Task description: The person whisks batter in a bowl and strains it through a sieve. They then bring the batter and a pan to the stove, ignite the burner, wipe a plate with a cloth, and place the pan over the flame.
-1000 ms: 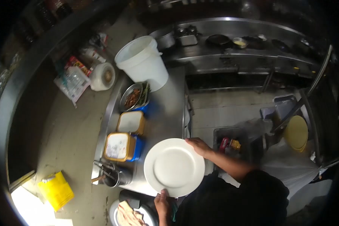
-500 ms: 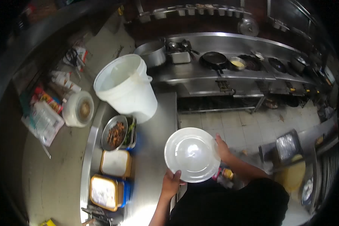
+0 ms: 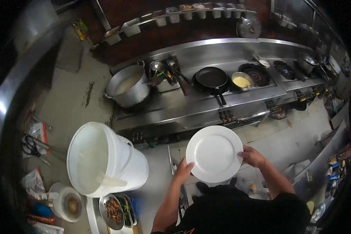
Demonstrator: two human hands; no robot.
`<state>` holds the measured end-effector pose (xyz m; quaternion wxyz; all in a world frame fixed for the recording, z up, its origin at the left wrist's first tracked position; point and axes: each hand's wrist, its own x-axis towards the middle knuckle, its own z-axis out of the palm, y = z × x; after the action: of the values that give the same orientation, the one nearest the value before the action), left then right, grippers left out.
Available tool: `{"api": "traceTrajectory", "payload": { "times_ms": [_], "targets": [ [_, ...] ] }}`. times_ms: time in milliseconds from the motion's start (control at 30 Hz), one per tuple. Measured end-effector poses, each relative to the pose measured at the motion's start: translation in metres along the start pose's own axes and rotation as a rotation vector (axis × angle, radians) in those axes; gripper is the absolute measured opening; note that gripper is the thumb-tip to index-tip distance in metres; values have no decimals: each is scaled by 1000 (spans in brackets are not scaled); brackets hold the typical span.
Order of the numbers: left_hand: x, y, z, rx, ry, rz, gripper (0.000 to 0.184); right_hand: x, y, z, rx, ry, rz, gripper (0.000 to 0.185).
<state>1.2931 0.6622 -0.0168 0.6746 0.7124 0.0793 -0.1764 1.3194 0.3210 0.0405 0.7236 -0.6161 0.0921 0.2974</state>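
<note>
A round white plate (image 3: 214, 154) is held up between my two hands, its bare upper face toward me. My left hand (image 3: 183, 170) grips its left rim, thumb on top and the other fingers mostly hidden underneath. On the right rim, my right hand (image 3: 252, 156) pinches the edge in the same way. The plate hangs over the floor between the counter and the stove. Nothing lies on it.
Left of me stands a tall white bucket (image 3: 123, 163) on the steel counter, beside a metal bowl of brown pieces (image 3: 113, 211). Along the stove are a large pot (image 3: 128, 85), a black frying pan (image 3: 211, 78) and a small pan of yellow liquid (image 3: 241, 81).
The view has turned toward the stove, which now appears closer. The plate is still in both hands; my right hand now shows its thumb over the right rim.
</note>
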Motion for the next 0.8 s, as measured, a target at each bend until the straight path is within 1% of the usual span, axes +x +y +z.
{"api": "traceTrajectory", "payload": {
  "times_ms": [33,67,133,167,200,300,333,367,433,467,533,567,600,633,700,733,800],
  "targets": [
    [18,3,1,-60,-46,-2,43,-3,2,-1,62,33,-12,42],
    [32,18,-2,-110,-121,-74,45,9,20,-11,192,48,-42,41],
    [84,11,-7,-180,-164,-71,48,27,29,-12,278,88,-104,41],
    [101,21,-9,-212,-181,-69,49,36,30,-9,323,102,-136,40],
    [120,33,-9,-260,-151,-159,61,47,30,-6,336,122,-189,41],
    [230,12,-37,-633,-113,-287,79,81,26,-13,306,191,-222,42],
    [241,42,-41,-819,-37,-202,90,84,13,-7,331,230,-244,41],
    [261,63,-47,-1022,-5,-164,82,93,10,-10,318,241,-258,40],
    [326,73,-58,-1274,-29,-58,69,109,13,-22,293,269,-285,40],
    [351,79,-60,-1425,-145,-88,66,117,11,-22,290,307,-306,38],
    [390,91,-57,-1728,-385,-152,61,119,-2,-22,138,343,-336,36],
    [392,107,-47,-1707,-446,-95,56,125,-9,-23,56,356,-354,35],
    [378,131,-34,-1682,-502,-35,50,141,-6,-24,236,337,-392,34],
    [376,146,-26,-1650,-551,21,45,153,-9,-26,240,342,-382,34],
    [399,145,-15,-1762,-598,10,38,168,-12,-29,262,359,-343,33],
    [398,154,-13,-1786,-475,-95,33,174,-20,-27,241,354,-340,32],
    [398,169,-21,-1756,-386,-65,28,188,-26,-21,277,355,-321,32]
  ]
}}
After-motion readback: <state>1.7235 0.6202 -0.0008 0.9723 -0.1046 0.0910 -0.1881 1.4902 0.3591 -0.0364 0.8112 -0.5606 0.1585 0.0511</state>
